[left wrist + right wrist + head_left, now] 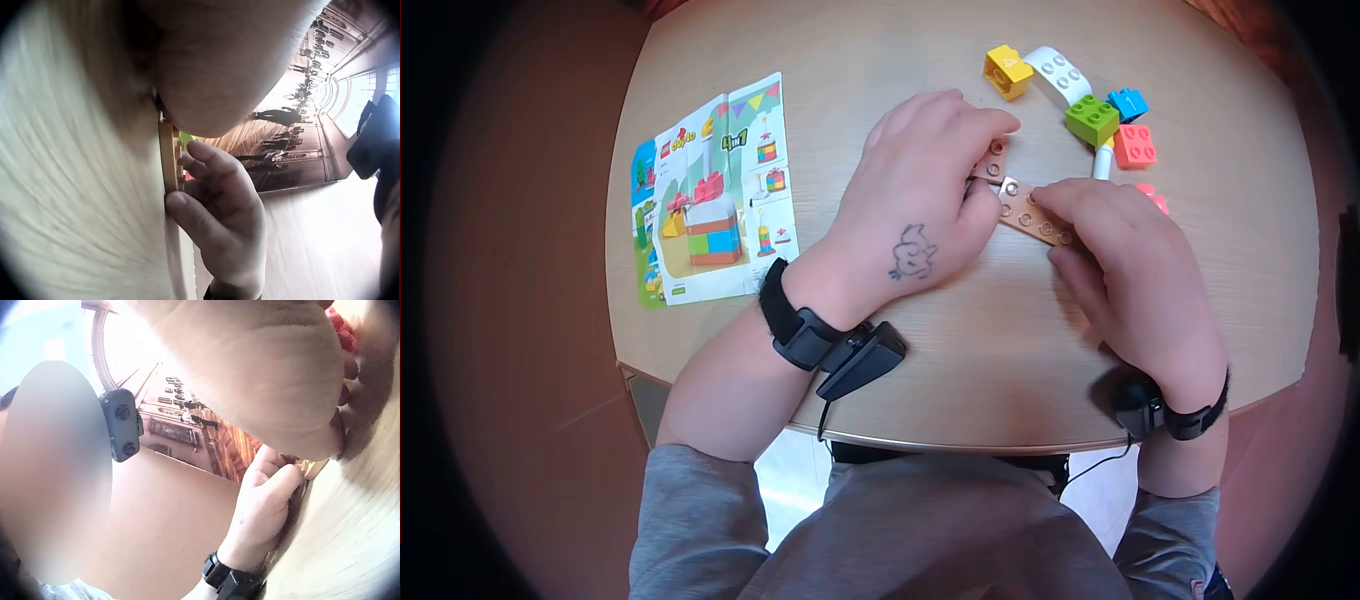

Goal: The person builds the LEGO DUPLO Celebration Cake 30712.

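Two light-brown toy brick plates with round studs lie end to end at an angle on the table. My left hand (pixel 915 190) grips the farther plate (pixel 997 158) between thumb and fingers, covering much of it. The nearer plate (pixel 1028 217) points toward my right hand (pixel 1135 265), which pinches its right end with thumb and fingers. Seen edge-on in the left wrist view, the plate (pixel 167 156) is close along the tabletop with its studs facing up. The left thumb partly hides where the two plates meet.
Beyond my hands lie a yellow brick (pixel 1007 73), a white curved piece (pixel 1058 76), a green brick (pixel 1092 120), a blue brick (pixel 1128 105) and a coral brick (pixel 1136 146). A white stick-like piece (pixel 1103 163) is beside them. An unfolded picture leaflet (pixel 718 195) lies left.
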Action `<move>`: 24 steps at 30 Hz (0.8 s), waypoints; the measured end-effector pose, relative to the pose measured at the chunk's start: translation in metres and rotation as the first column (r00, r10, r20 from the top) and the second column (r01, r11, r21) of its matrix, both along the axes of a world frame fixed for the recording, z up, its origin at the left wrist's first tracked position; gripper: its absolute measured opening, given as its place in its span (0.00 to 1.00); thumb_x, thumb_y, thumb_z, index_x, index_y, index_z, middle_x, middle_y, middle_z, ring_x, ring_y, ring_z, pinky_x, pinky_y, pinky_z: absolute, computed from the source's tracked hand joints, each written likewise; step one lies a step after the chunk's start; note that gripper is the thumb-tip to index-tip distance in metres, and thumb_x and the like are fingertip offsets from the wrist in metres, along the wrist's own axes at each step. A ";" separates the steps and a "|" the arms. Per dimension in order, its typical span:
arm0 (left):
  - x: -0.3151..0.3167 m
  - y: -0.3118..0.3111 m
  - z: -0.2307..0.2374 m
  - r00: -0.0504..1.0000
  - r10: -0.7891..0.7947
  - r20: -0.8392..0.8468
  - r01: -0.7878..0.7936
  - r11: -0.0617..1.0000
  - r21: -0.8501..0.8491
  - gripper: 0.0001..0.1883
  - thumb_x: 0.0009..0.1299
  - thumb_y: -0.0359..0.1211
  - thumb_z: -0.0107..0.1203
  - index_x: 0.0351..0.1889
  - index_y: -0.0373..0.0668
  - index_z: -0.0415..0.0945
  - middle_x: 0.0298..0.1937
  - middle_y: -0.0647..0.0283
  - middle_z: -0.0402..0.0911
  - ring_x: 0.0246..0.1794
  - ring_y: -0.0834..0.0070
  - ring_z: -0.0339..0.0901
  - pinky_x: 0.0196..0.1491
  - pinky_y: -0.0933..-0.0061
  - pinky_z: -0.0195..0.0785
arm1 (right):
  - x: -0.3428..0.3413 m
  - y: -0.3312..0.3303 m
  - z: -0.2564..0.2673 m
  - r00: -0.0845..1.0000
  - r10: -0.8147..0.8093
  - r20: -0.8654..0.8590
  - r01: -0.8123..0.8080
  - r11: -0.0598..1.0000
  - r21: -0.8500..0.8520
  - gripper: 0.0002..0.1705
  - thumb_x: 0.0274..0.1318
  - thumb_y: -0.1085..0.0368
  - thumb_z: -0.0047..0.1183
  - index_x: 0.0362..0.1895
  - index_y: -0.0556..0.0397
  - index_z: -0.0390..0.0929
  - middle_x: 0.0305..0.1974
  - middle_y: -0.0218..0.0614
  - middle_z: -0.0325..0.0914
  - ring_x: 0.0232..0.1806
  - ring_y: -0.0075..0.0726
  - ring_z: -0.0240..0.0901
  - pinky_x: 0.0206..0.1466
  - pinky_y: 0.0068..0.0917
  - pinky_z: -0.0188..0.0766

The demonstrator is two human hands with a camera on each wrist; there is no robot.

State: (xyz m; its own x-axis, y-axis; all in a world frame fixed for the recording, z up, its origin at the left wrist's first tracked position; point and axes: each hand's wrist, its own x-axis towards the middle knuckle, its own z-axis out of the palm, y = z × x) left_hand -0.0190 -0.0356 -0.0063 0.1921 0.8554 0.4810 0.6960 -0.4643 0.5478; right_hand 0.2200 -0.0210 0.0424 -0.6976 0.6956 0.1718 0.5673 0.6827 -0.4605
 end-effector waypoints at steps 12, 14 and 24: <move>0.001 -0.012 0.007 0.984 0.129 -0.121 -0.128 0.992 0.020 0.19 0.67 0.26 0.63 0.57 0.39 0.84 0.50 0.53 0.84 0.55 0.49 0.79 0.61 0.51 0.74 | -0.004 0.008 -0.008 0.994 0.013 -0.107 -0.006 0.998 0.061 0.20 0.58 0.79 0.60 0.55 0.52 0.85 0.48 0.41 0.86 0.48 0.55 0.84 0.51 0.46 0.83; 0.002 -0.016 0.013 0.979 0.164 -0.119 -0.161 0.986 0.038 0.18 0.68 0.28 0.65 0.56 0.39 0.84 0.48 0.53 0.83 0.54 0.49 0.80 0.59 0.51 0.75 | -0.004 0.008 -0.008 0.995 0.015 -0.099 -0.009 0.998 0.058 0.21 0.57 0.79 0.60 0.55 0.52 0.85 0.48 0.41 0.86 0.48 0.55 0.84 0.51 0.46 0.83; -0.002 -0.018 0.011 0.981 0.146 -0.127 -0.156 0.985 -0.069 0.19 0.70 0.32 0.71 0.57 0.38 0.83 0.47 0.53 0.84 0.50 0.48 0.81 0.57 0.50 0.76 | -0.007 0.009 -0.002 0.997 0.004 -0.080 -0.005 1.000 -0.022 0.22 0.55 0.80 0.56 0.54 0.52 0.84 0.49 0.42 0.85 0.53 0.56 0.83 0.56 0.46 0.81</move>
